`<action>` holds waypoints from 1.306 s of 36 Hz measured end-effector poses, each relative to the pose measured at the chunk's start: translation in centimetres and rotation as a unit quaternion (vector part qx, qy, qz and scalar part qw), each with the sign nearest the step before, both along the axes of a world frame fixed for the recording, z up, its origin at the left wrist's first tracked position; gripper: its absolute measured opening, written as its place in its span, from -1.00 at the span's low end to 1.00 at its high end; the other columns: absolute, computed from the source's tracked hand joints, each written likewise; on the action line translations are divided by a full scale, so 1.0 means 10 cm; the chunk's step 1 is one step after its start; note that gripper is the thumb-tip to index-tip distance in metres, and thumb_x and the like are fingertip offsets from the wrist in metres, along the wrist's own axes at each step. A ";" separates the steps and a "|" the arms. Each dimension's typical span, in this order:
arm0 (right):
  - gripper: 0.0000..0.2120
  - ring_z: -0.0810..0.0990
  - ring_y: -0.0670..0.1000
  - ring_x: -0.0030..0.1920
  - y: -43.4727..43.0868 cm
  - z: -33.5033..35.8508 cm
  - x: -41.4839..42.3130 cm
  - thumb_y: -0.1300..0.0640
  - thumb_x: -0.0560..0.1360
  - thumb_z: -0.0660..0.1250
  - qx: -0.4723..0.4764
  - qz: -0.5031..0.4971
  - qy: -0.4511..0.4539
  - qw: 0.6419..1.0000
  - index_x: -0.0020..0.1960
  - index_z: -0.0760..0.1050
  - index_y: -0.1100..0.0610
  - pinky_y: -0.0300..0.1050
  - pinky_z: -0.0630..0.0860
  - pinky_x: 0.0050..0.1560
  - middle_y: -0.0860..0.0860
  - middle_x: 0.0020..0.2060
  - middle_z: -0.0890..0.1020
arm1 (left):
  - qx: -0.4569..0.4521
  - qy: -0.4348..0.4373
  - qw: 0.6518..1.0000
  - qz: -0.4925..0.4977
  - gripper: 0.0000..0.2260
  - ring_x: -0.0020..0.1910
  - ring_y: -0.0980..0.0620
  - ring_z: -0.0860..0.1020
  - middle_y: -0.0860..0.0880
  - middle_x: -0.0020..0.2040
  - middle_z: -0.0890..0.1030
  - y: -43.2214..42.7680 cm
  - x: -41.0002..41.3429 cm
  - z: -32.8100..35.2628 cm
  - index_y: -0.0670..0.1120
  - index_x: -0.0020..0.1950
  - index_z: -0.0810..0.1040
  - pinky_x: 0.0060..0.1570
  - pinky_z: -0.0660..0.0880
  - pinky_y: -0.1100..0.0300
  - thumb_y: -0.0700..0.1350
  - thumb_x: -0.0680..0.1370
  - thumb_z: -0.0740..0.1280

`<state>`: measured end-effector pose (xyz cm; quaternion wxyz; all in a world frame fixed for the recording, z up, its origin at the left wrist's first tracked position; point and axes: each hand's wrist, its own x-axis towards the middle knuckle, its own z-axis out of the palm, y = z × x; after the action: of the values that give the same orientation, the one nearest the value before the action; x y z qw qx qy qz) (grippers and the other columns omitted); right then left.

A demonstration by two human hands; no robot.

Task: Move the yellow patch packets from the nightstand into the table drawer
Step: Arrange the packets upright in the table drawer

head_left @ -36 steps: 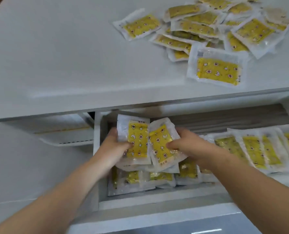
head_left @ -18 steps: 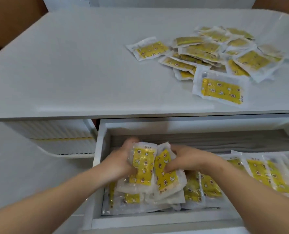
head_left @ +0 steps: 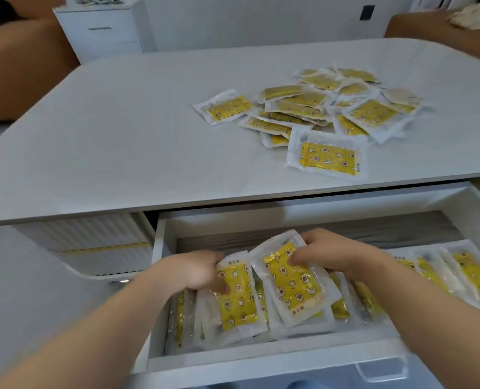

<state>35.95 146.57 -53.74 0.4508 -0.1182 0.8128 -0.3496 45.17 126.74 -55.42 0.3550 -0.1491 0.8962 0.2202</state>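
The left hand [head_left: 194, 272] pinches one yellow clear-plastic patch packet [head_left: 237, 301]; the right hand [head_left: 331, 254] pinches a second packet [head_left: 295, 284], both over the open white drawer [head_left: 261, 360].

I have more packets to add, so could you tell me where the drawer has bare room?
A bare strip of drawer floor runs along the back wall, behind the left hand and right hand. The front is crowded with packets.

The single head view looks forward and down, close over the drawer [head_left: 261, 360] and table [head_left: 121, 136].
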 end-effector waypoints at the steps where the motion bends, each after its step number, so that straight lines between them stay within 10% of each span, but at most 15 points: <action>1: -0.90 0.65 -0.11 -0.36 0.03 0.00 0.00 0.24 0.47 0.33 0.001 -0.004 0.000 1.000 -0.16 0.53 0.06 -0.30 0.57 -0.36 -0.03 -0.28 0.67 | -0.010 0.009 1.000 0.002 -0.51 0.25 -0.03 0.46 -0.04 0.31 0.47 0.03 0.01 -0.01 -0.06 0.39 0.33 0.14 0.39 0.20 -0.02 0.50 0.37; 12: -0.85 0.67 0.03 -0.06 -0.02 -0.15 0.12 0.23 0.49 0.31 -0.014 0.025 -0.023 0.999 -0.01 0.54 0.01 -0.05 0.59 0.05 0.03 -0.04 0.68 | -0.095 0.047 0.993 -0.054 -0.48 0.45 -0.14 0.08 0.00 0.48 0.14 0.28 0.04 -0.21 0.07 0.43 0.28 0.37 0.15 -0.13 0.17 0.51 0.25; 23: -0.87 0.68 0.03 -0.09 -0.04 -0.23 0.03 0.21 0.49 0.34 -0.051 -0.012 -0.072 0.996 0.00 0.54 0.03 -0.09 0.61 -0.03 0.03 -0.08 0.70 | -0.098 0.124 0.985 -0.064 -0.63 0.15 -0.04 0.49 -0.05 0.19 0.54 0.06 0.00 -0.10 -0.06 0.22 0.44 -0.04 0.37 0.17 0.12 0.52 0.29; 28: -0.84 0.65 -0.02 -0.03 -0.02 -0.26 0.05 0.15 0.51 0.33 -0.026 0.029 -0.020 0.999 0.08 0.52 0.00 -0.05 0.57 0.10 -0.04 -0.03 0.66 | -0.122 0.119 0.982 -0.081 -0.58 0.26 -0.08 0.44 -0.08 0.30 0.48 0.07 0.04 -0.11 -0.04 0.38 0.29 0.19 0.39 0.06 0.06 0.57 0.24; 34: -0.87 0.62 -0.14 -0.17 0.00 -0.23 0.07 0.15 0.53 0.31 -0.015 0.036 0.002 0.999 0.02 0.46 -0.05 -0.31 0.54 -0.12 -0.13 -0.15 0.62 | -0.155 0.116 0.978 -0.084 -0.65 0.36 -0.12 0.27 -0.11 0.34 0.34 0.12 0.06 -0.21 0.02 0.37 0.31 0.29 0.27 0.01 0.04 0.60 0.16; 41: -0.87 0.63 -0.02 -0.05 0.00 -0.21 0.08 0.16 0.50 0.35 0.025 0.061 0.026 0.997 0.03 0.50 0.00 -0.12 0.54 0.06 -0.03 -0.05 0.64 | -0.149 0.215 0.964 -0.045 -0.82 0.12 -0.01 0.50 -0.03 0.11 0.57 0.10 0.00 -0.16 -0.02 0.07 0.56 0.08 0.41 0.14 0.00 0.57 0.24; 47: -0.90 0.61 -0.13 -0.23 0.02 -0.23 0.02 0.19 0.52 0.31 -0.002 0.003 0.022 1.000 -0.04 0.48 0.01 -0.35 0.53 -0.29 -0.09 -0.20 0.62 | -0.032 0.185 0.982 0.021 -0.82 -0.04 0.02 0.49 -0.06 0.06 0.57 0.10 0.01 -0.19 -0.09 0.12 0.47 -0.10 0.36 0.23 -0.04 0.61 0.17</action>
<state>36.17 146.75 -55.99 0.4339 -0.1293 0.8212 -0.3473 45.24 127.73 -57.29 0.1739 -0.1359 0.9497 0.2223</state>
